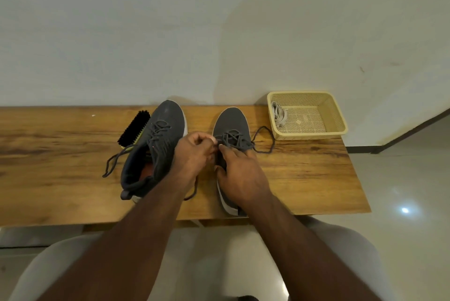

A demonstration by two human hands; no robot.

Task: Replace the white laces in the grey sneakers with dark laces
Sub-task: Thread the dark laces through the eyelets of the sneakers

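Observation:
Two grey sneakers stand toe-away on the wooden table. The left sneaker (158, 139) is threaded with a dark lace whose loose ends trail off to the left (114, 159). The right sneaker (231, 127) also carries a dark lace (264, 139), one end looping out to the right. My left hand (194, 154) pinches that lace at the sneaker's left eyelets. My right hand (238, 174) lies over the sneaker's tongue and collar, fingertips on the lace, hiding the rear of the shoe. White laces (278, 113) lie in the basket.
A cream plastic basket (333, 115) sits at the table's back right corner. A black shoe brush (134, 127) lies behind the left sneaker. The table (48, 154) ends against the wall; tiled floor (401, 178) is to the right. My knees are below the front edge.

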